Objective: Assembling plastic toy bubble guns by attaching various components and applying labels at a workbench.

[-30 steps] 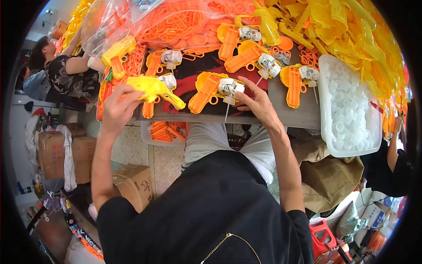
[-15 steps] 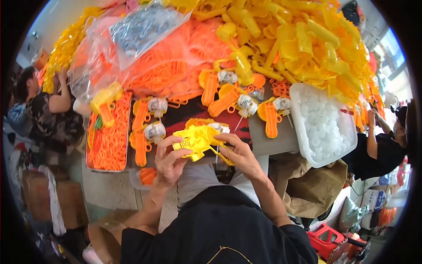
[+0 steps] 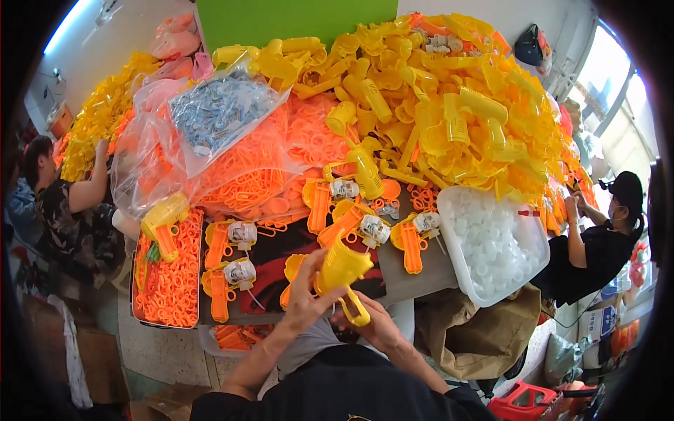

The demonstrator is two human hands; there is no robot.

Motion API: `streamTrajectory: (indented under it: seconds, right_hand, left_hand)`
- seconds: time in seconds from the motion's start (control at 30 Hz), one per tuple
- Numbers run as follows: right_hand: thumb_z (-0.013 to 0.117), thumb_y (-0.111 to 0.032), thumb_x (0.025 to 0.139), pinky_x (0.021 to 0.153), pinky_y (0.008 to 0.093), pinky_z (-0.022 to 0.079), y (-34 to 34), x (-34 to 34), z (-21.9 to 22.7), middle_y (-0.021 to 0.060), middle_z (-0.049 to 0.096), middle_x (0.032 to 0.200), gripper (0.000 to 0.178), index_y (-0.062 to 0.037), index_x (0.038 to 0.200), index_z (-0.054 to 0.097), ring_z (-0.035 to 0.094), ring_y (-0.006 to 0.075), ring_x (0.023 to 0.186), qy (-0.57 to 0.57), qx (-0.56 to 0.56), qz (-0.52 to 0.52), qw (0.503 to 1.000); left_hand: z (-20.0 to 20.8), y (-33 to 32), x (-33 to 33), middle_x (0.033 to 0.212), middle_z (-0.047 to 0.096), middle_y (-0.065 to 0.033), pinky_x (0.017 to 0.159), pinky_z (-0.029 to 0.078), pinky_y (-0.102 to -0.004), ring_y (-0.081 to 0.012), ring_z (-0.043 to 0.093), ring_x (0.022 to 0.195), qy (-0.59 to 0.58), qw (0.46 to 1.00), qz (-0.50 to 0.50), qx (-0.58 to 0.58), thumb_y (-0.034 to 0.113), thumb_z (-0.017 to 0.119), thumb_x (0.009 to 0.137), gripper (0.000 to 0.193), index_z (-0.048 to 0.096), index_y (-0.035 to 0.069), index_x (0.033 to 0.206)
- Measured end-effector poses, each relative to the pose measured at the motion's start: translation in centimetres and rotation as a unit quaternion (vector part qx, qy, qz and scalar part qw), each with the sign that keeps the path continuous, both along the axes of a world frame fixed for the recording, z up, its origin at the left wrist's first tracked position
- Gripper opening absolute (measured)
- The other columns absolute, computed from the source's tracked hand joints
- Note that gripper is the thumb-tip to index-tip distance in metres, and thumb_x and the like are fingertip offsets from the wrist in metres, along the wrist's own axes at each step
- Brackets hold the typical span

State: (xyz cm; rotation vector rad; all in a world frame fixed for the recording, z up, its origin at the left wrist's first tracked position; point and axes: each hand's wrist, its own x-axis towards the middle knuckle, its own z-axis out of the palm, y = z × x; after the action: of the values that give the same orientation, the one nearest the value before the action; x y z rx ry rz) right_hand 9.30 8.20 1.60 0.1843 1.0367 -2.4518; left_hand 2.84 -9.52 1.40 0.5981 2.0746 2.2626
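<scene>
toy gun: a yellow toy gun (image 3: 342, 270) is up in both my hands, just over the near edge of the table (image 3: 414, 284)
done: I think its two halves are already together
left to do: orange gun halves (image 3: 225, 242) with small motors wait on the table, and the big yellow pile (image 3: 449, 112) behind
left hand (image 3: 305, 298): fingers closed around the gun body
right hand (image 3: 375, 326): fingers pinch the handle from below

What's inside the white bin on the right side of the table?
The white bin is filled with small white round plastic pieces, heaped close to its rim. Whatever lies deeper, and the bin's bottom, is covered by them. Yellow toy shells are piled behind it.
</scene>
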Motion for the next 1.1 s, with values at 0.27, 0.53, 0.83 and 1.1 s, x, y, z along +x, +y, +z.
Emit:
streamTrajectory:
  seconds: [0.27, 0.53, 0.83, 1.1]
  right_hand:
    - [0.046, -0.033, 0.11, 0.089, 0.032, 0.053, 2.3, -1.8, -1.3, 0.0116, 0.065, 0.129, 0.044, 0.0008, 0.136, 0.057, 0.065, 0.0167, 0.107, 0.114, 0.171, 0.023, 0.978]
    - [0.055, -0.019, 0.106, 0.083, 0.0264, 0.051, 3.5, -1.5, -2.4, 0.0075, 0.069, 0.117, 0.03, 0.0026, 0.124, 0.065, 0.065, 0.0113, 0.098, 0.118, 0.279, -0.052, 0.952]
    - [0.061, -0.004, 0.1, 0.083, 0.0262, 0.05, 2.1, -2.7, -3.6, 0.0097, 0.064, 0.12, 0.024, -0.0026, 0.123, 0.067, 0.062, 0.0127, 0.097, 0.264, 0.493, -0.14, 0.817]
    - [0.071, -0.021, 0.094, 0.104, 0.0432, 0.047, -1.1, -6.3, -2.9, 0.0201, 0.052, 0.142, 0.045, -0.0041, 0.134, 0.058, 0.052, 0.0355, 0.131, 0.313, 0.618, -0.12, 0.711]
  left_hand:
    - [7.0, -0.3, -18.2, 0.132, 0.062, -0.0198, 0.102, 0.048, -0.0398, -0.0296, 0.062, 0.122, 0.249, 0.946, 0.135, -0.156, 0.029, 0.075, 0.091, 0.064, 0.048, -0.001, 0.14]
    - [11.0, 1.8, -19.9, 0.123, 0.069, -0.0176, 0.096, 0.054, -0.0358, -0.0305, 0.068, 0.116, 0.218, 0.954, 0.073, -0.191, 0.022, 0.074, 0.093, 0.045, 0.06, 0.001, 0.13]
    - [-1.4, -3.6, -1.3, 0.11, 0.07, -0.0042, 0.099, 0.044, -0.0417, -0.0281, 0.06, 0.113, 0.254, 0.865, 0.14, -0.41, 0.007, 0.08, 0.079, 0.02, 0.074, 0.008, 0.099]
    - [-3.8, -0.8, 1.3, 0.12, 0.063, -0.0051, 0.102, 0.04, -0.0453, -0.0302, 0.056, 0.115, 0.242, 0.873, 0.183, -0.382, 0.007, 0.08, 0.078, 0.03, 0.071, 0.008, 0.106]
